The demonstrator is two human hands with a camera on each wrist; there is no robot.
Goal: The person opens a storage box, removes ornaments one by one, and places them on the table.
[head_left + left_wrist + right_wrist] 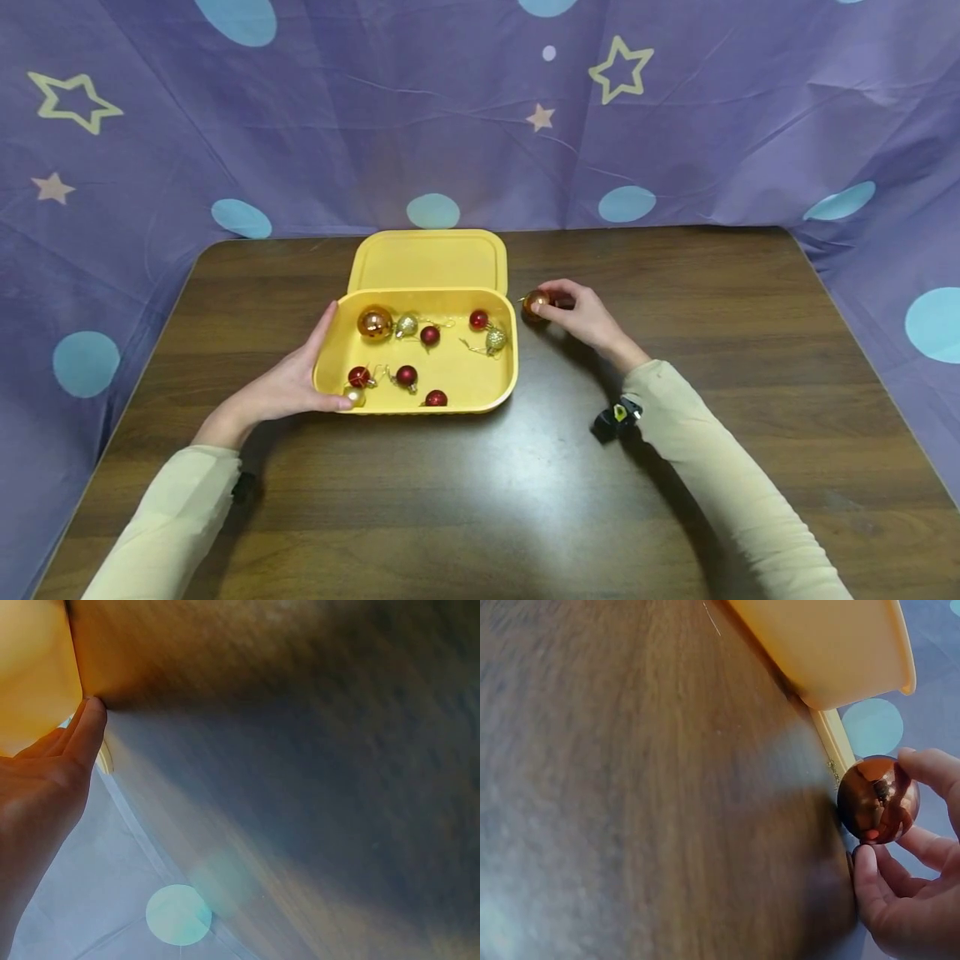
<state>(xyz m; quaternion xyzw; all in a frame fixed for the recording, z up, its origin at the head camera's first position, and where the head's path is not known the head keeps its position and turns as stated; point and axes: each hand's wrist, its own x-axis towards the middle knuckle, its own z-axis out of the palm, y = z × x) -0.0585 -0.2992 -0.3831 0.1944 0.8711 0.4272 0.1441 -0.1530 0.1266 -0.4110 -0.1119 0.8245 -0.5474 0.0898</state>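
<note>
A yellow plastic box (420,408) holds several small Christmas baubles, among them a shiny copper one (375,322), dark red ones such as this bauble (407,376), and glittery gold ones such as this bauble (496,340). My left hand (288,382) rests against the box's left end, thumb at the front corner and straight fingers along the side; in the left wrist view they touch the outer wall. Just right of the box, my right hand (581,314) pinches a copper bauble (877,800) between thumb and fingers, close to the tabletop.
Behind the box lies its yellow lid (429,260), flat on the brown wooden table (487,517). A purple curtain (465,125) with stars and dots hangs along the table's back edge. A black wrist device (617,419) is on the right sleeve.
</note>
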